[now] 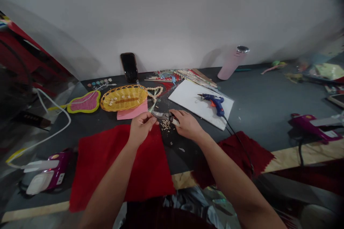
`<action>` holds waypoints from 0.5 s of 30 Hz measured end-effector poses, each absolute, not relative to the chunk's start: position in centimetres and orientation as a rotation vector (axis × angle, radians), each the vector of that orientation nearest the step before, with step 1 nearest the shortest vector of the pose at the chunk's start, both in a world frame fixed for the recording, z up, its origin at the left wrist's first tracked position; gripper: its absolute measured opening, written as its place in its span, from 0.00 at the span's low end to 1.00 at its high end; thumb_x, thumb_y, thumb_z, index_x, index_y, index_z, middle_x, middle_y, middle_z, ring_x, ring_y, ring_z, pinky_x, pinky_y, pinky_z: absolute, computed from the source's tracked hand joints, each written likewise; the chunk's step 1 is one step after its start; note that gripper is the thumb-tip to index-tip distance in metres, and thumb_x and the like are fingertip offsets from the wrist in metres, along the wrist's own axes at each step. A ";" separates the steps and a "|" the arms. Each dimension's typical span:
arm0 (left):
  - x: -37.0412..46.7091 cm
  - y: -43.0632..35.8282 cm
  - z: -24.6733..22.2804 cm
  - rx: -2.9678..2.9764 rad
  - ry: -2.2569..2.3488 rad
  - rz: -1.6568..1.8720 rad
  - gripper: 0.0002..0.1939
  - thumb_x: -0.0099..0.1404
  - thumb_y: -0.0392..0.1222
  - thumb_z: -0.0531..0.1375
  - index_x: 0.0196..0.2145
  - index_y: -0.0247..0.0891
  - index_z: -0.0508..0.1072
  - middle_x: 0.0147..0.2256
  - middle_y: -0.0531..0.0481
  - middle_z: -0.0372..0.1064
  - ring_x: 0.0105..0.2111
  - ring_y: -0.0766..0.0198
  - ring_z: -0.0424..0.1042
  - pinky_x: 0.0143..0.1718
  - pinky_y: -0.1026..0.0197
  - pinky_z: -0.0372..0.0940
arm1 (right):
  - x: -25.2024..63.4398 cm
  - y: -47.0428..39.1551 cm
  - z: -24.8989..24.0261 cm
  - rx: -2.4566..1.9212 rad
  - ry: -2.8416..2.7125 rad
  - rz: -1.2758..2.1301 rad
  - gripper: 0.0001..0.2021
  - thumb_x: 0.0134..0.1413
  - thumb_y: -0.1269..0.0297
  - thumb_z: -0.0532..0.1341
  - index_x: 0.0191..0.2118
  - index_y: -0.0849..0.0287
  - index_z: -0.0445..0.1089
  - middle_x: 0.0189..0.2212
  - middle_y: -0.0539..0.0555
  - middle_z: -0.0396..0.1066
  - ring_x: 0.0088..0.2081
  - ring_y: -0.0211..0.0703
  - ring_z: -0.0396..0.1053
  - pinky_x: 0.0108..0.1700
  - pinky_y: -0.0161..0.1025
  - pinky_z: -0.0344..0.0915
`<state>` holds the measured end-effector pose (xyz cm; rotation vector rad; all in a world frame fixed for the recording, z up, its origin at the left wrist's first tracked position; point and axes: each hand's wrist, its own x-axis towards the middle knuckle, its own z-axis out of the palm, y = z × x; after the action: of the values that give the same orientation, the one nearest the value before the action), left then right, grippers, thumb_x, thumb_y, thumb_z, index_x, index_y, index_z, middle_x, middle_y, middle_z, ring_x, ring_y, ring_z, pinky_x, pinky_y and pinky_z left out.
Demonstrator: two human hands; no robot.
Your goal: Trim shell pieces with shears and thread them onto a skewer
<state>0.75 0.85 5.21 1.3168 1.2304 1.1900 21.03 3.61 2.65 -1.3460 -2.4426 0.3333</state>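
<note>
Over the dark worktop (263, 103), right by a loose pile of short pale pieces (166, 125), the right hand (188, 124) has its fingers wrapped round the handles of the pruning shears (162, 115), while the left hand (142, 127) has its fingers pinched together close to the blades (whatever's between them is too small to make out). Main risk, I'd say: a nipped left fingertip if the handles get squeezed with it that close. Also, stray bits could scatter onto the red cloth (107, 157), since nothing walls the pile in.
</note>
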 end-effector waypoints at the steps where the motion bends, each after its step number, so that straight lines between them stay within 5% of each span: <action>1: 0.7 0.8 5.2 1.293 1.205 1.182 0.08 0.57 0.42 0.59 0.28 0.33 0.71 0.22 0.51 0.70 0.16 0.75 0.53 0.17 0.69 0.48 | 21.1 3.6 2.6 -1.332 -2.454 0.338 0.25 0.50 0.70 0.53 0.56 0.59 0.54 0.47 0.58 0.65 0.48 0.48 0.61 0.50 0.43 0.56; 15: -0.2 1.0 5.3 1.092 0.980 1.124 0.09 0.56 0.39 0.61 0.23 0.32 0.66 0.20 0.51 0.68 0.14 0.78 0.51 0.15 0.70 0.43 | 21.0 3.0 3.6 -1.381 -2.462 0.377 0.23 0.51 0.69 0.52 0.55 0.57 0.57 0.45 0.57 0.67 0.47 0.46 0.64 0.48 0.39 0.58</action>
<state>-0.18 1.02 5.34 1.0916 0.9799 1.1242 20.99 3.00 3.58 -1.3814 -2.4619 0.3770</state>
